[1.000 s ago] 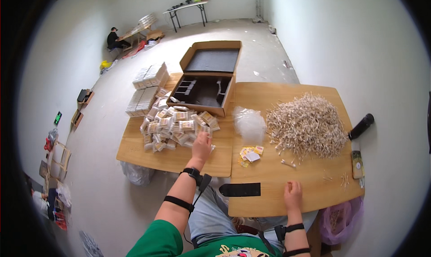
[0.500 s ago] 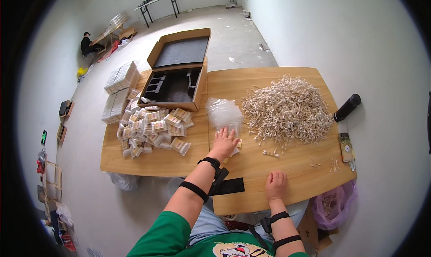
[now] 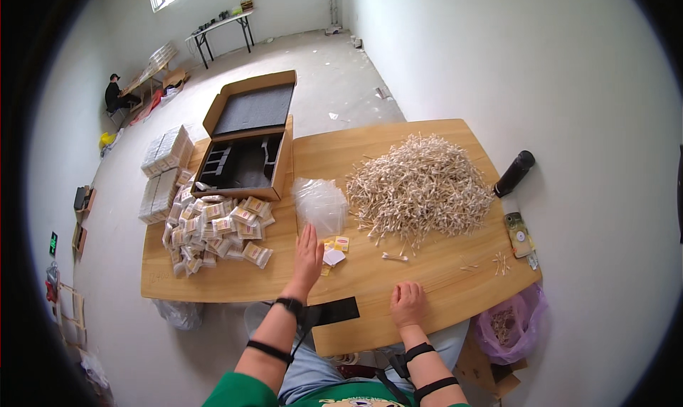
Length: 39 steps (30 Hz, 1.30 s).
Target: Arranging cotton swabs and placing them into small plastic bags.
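My left hand (image 3: 308, 257) is edge-on over the wooden table (image 3: 448, 286), its fingers stretched out and nothing in them. Its fingertips are at the near edge of a stack of clear plastic bags (image 3: 320, 206). Just right of this hand lie small yellow and white cards (image 3: 334, 253). My right hand (image 3: 408, 304) rests on the table near the front edge, fingers curled in, with nothing showing in it. Beyond it is a small bundle of cotton swabs (image 3: 395, 257), and farther back a large heap of loose cotton swabs (image 3: 427, 186).
Packed swab bags (image 3: 220, 225) lie heaped at left, before an open cardboard box (image 3: 245, 161) with black foam. White packs (image 3: 160, 186) are stacked beside it. A black bottle (image 3: 514, 173) and a phone (image 3: 519, 235) are at right. A purple bag (image 3: 511, 329) hangs below. A person (image 3: 117, 94) sits far off.
My left hand has slid back off the plastic bags and turned edge-on, uncovering the cards. My right hand stays curled on the table. The whole view has shifted.
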Available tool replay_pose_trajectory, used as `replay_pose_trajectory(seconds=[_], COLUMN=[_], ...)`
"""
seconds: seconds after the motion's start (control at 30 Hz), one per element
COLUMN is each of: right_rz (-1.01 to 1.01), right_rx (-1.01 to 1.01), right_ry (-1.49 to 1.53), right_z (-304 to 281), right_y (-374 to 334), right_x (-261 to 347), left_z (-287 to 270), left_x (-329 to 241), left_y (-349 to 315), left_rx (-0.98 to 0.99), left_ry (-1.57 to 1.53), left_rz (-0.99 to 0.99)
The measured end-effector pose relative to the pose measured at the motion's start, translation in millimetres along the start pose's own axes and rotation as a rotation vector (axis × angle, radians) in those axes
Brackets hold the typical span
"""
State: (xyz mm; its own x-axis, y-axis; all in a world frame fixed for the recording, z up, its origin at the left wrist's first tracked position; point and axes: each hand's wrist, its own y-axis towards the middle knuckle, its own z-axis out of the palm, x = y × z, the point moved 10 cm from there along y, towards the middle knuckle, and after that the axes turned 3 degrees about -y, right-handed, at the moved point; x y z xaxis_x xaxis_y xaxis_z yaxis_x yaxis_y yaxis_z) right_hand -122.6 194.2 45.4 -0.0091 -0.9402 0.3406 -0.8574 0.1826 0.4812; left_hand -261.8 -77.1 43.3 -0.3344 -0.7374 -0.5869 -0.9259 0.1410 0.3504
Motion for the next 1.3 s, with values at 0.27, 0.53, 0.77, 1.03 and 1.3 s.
replay_pose_trajectory(seconds=[0.27,0.53,0.77,1.03,1.3], right_rz=[0.220,0.297,0.277,0.399,0.503], right_rx=[0.254,0.621,1.086,1.064,1.135], right_ry=[0.623,0.975,1.061,1.124,1.312], right_z=[13,16,0,-4,-5], right_y=[-3,-39,-67,-76,-81], right_x=[30,91,115,97,93], left_z=[-19,-32,-60,-4,-8], left_x=[-115,-130,-120,-81,-106], left_y=[-133,-156,-145,-178,-176], left_rx=[0.219,0.174,0.005,0.234,0.290], left_ry=[-0.087,-0.178,-0.628,-0.924,-1.338], left_rz=[0.077,0.105,-0.124,-0.491,-0.653])
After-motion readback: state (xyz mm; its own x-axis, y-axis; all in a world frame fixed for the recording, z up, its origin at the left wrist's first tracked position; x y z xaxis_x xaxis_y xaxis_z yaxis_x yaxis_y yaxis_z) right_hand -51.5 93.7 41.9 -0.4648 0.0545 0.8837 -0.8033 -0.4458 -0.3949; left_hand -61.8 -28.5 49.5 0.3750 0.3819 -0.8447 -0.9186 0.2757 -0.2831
